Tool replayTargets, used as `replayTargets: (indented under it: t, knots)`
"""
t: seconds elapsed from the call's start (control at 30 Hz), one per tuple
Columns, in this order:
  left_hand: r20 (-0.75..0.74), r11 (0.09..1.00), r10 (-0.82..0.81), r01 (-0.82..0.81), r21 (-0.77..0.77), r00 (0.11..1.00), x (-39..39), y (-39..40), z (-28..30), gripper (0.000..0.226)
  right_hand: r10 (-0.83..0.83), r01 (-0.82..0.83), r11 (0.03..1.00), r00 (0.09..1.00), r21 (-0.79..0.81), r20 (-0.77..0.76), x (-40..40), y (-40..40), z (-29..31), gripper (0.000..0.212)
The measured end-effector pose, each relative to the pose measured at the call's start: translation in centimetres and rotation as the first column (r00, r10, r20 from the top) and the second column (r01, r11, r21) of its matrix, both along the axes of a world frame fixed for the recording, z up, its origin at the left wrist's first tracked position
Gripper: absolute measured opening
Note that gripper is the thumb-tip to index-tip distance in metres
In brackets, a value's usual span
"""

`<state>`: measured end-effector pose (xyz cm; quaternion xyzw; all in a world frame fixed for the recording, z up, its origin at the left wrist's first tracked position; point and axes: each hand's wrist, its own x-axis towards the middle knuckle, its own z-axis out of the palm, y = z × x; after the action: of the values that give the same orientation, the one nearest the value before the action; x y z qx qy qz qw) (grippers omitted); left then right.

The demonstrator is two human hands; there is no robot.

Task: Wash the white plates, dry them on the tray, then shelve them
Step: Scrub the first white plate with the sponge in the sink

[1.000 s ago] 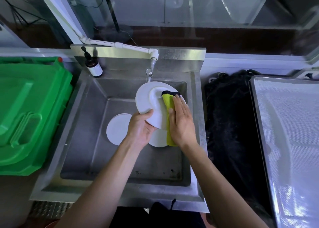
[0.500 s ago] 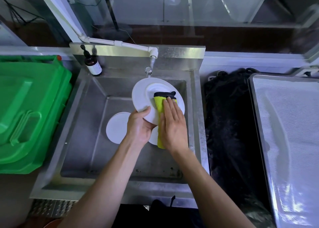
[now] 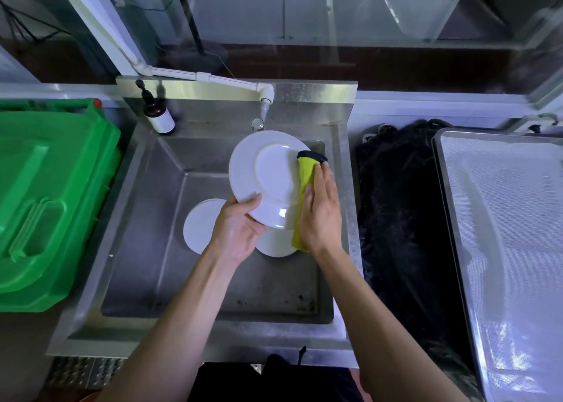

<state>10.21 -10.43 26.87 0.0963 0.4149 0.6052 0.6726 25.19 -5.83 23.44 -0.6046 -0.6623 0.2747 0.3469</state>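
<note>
White plate is held tilted over the sink, near its back edge under the tap, its lower rim gripped by the left hand. A yellow cloth is pressed flat against the plate's right side by the right hand, fingers straight. Two more plates lie on the sink floor.

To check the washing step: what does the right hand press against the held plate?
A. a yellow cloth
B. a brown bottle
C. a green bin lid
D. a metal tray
A: the right hand lies flat on a yellow cloth against the plate, which the left hand grips at its lower rim.
</note>
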Motion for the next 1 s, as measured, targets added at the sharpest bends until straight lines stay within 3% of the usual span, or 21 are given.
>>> replayTargets:
  t: [0.13, 0.3, 0.57, 0.77, 1.0]
  knots:
    - [-0.008, 0.998, -0.050, 0.050, 0.026, 0.999, -0.6, -0.3, 0.1, 0.044, -0.029, 0.026, 0.998, 0.998, -0.055, -0.053, 0.4, 1.2, 0.7, 0.049]
    - [-0.014, 0.993, -0.120, 0.120, 0.014, 0.993, -1.4, -0.9, 0.2, 0.058, -0.040, 0.034, 0.997, 0.995, -0.068, -0.090, 1.0, 2.7, 1.1, 0.048]
    - [-0.147, 0.968, -0.251, 0.249, -0.034, 0.957, -2.0, -1.2, 0.7, 0.040, 0.044, -0.046, 0.999, 0.997, -0.020, -0.063, 0.8, 4.2, 2.1, 0.048]
    - [-0.200, 0.948, -0.318, 0.312, -0.063, 0.927, -1.6, -0.9, 1.3, 0.036, 0.208, -0.211, 0.966, 0.977, 0.146, 0.034, -0.7, 3.8, 3.3, 0.049]
    - [-0.273, 0.937, -0.348, 0.341, -0.072, 0.897, -1.9, -0.4, 1.4, 0.039, 0.475, -0.491, 0.820, 0.871, 0.294, 0.129, -2.3, 1.5, 3.4, 0.047]
